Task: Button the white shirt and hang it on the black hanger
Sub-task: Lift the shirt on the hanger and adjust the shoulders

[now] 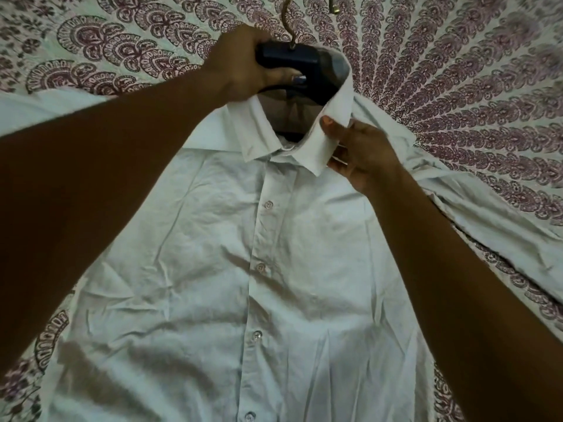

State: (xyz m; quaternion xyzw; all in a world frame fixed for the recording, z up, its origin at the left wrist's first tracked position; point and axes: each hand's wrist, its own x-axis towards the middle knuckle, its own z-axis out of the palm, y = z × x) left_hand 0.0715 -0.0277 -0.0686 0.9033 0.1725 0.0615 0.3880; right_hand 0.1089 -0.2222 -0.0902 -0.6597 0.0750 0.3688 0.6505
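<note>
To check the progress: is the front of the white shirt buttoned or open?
Buttoned where visible: the shirt front lies closed, four buttons fastened down its middle. At the collar: cannot tell.

head cam, wide-angle, facing fwd/down, close over shirt

Purple-patterned bedspread underneath.

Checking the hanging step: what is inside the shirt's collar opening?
The black hanger shows inside the collar, its top gripped by the left hand. Its arms are covered by the white shirt; their reach is hidden.
</note>
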